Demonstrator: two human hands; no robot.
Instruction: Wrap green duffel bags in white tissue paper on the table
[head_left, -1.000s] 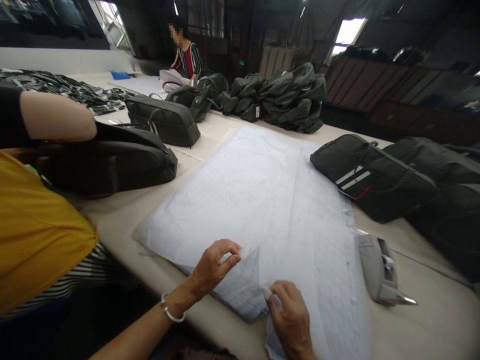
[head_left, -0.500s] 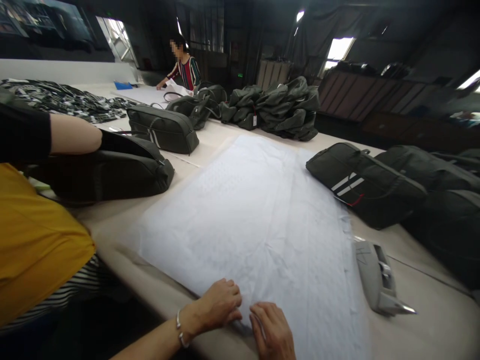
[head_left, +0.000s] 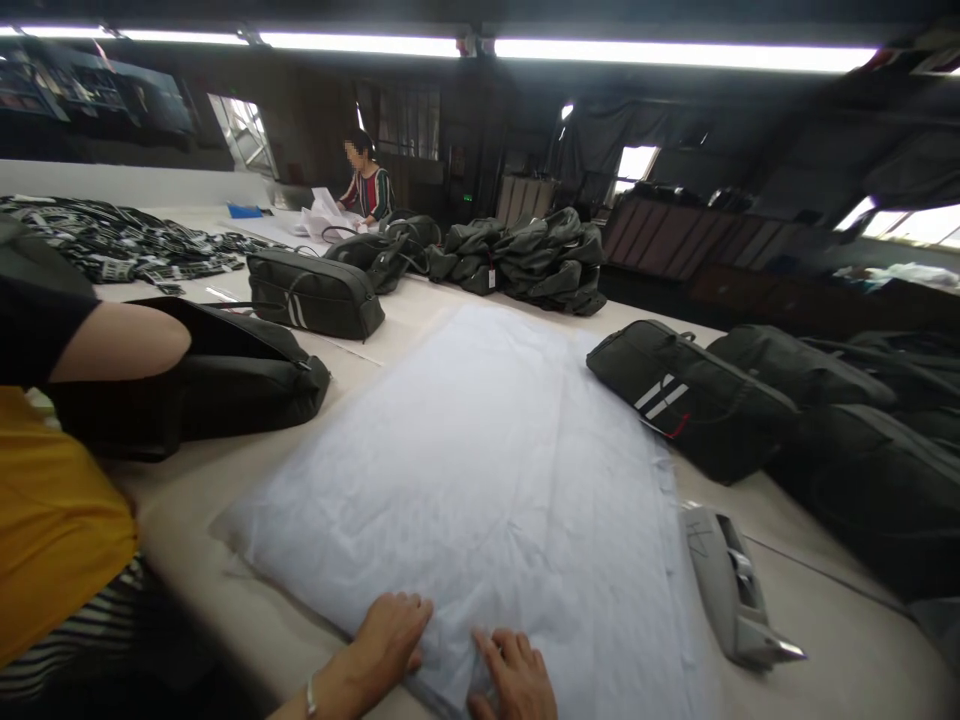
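A large, thin white sheet (head_left: 480,450) is spread across the table in front of me, wrinkled and puffed up along its near left side. My left hand (head_left: 391,632) is closed on the near edge, fingers curled over it; a silver bracelet circles that wrist. Just to its right, my right hand (head_left: 517,672) grips the same edge, its fingers bent into the material and the thumb partly hidden. Right of the sheet lies a grey tool (head_left: 731,590) with a pointed metallic end and a pen mark on its side.
Dark green bags (head_left: 697,400) stand along the right. Another striped bag (head_left: 315,295) and a pile of limp bags (head_left: 525,260) are farther back. At left a co-worker in yellow (head_left: 60,520) reaches into an open bag (head_left: 247,390). Another person (head_left: 371,190) handles white material behind.
The view has tilted up, showing ceiling lights. My hands, still at the near edge, have shifted left in view, and the sheet's near left part bulges more. The far person's white material is raised.
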